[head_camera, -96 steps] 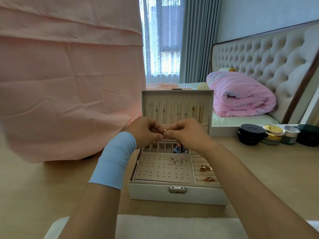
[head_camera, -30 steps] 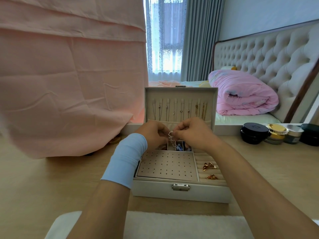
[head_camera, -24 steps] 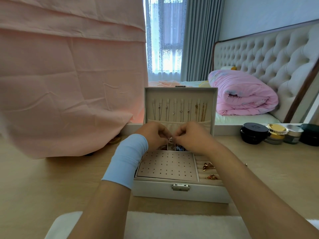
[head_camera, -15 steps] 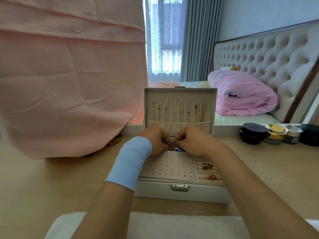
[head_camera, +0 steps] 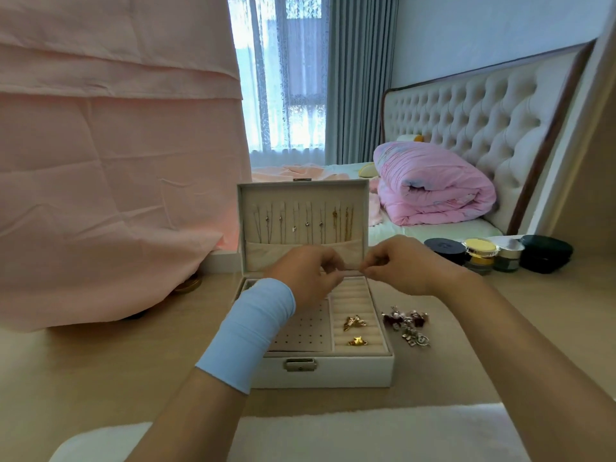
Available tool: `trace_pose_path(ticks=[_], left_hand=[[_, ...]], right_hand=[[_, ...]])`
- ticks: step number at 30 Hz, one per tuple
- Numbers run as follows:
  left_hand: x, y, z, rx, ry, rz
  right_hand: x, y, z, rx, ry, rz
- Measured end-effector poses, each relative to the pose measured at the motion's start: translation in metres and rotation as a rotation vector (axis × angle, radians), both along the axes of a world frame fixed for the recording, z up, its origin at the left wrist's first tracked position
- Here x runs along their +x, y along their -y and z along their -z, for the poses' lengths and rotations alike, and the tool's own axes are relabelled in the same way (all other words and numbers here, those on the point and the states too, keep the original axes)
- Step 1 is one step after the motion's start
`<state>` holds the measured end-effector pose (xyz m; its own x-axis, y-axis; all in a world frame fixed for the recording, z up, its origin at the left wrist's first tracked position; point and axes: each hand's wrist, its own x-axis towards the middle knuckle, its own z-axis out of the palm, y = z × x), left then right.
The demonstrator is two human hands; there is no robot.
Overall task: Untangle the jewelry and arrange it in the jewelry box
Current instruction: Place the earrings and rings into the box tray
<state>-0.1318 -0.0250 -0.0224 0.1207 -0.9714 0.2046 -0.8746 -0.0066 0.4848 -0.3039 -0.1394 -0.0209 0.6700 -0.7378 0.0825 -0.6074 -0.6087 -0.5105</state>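
The white jewelry box (head_camera: pixel 333 373) stands open on the table, and several necklaces (head_camera: pixel 301 221) hang in its raised lid. Two gold rings (head_camera: pixel 355 323) sit in the ring rolls on the right, beside the perforated earring panel (head_camera: pixel 305 335). Above the box's back half, my left hand (head_camera: pixel 308 276) and my right hand (head_camera: pixel 401 265) each pinch one end of a thin piece of jewelry (head_camera: pixel 350 269) stretched between their fingertips. A tangled pile of silver and dark jewelry (head_camera: pixel 408 326) lies on the table just right of the box.
Several cosmetic jars (head_camera: pixel 480 255) stand at the back right of the wooden table (head_camera: pixel 83 378). A pink cloth (head_camera: pixel 110 181) hangs at the left. A white fluffy mat (head_camera: pixel 366 435) lies at the near edge. A bed with a pink quilt (head_camera: pixel 433 195) is behind.
My hands have pulled apart from a close huddle over the box's back compartments and now stretch a thin piece between them. The tangled pile right of the box has come into view.
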Motion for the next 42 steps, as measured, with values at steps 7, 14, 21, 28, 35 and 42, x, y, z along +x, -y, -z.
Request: trace_pose_path(ticks=[7,14,21,28,35,42], left_hand=[[-0.066,0.037,0.008,0.053,0.099,0.080],[-0.108,0.070,0.013,0.255,0.284,0.115],[-0.107,0.083,0.030,0.260,0.253,0.093],[-0.099,0.085,0.030,0.082,0.076,0.086],[-0.084,0.076,0.022,-0.009,0.007,0.054],[-0.075,0.061,0.018,-0.066,-0.078,0.078]], right_hand=[[-0.066,0.025,0.034,0.088,-0.229,0.071],[-0.073,0.034,0.048,0.096,-0.217,0.080],[-0.079,0.037,0.045,0.178,-0.047,0.050],[-0.091,0.036,0.036,0.410,0.231,0.055],[-0.086,0.039,0.034,0.372,0.184,0.095],[-0.081,0.040,0.050,0.257,-0.219,0.087]])
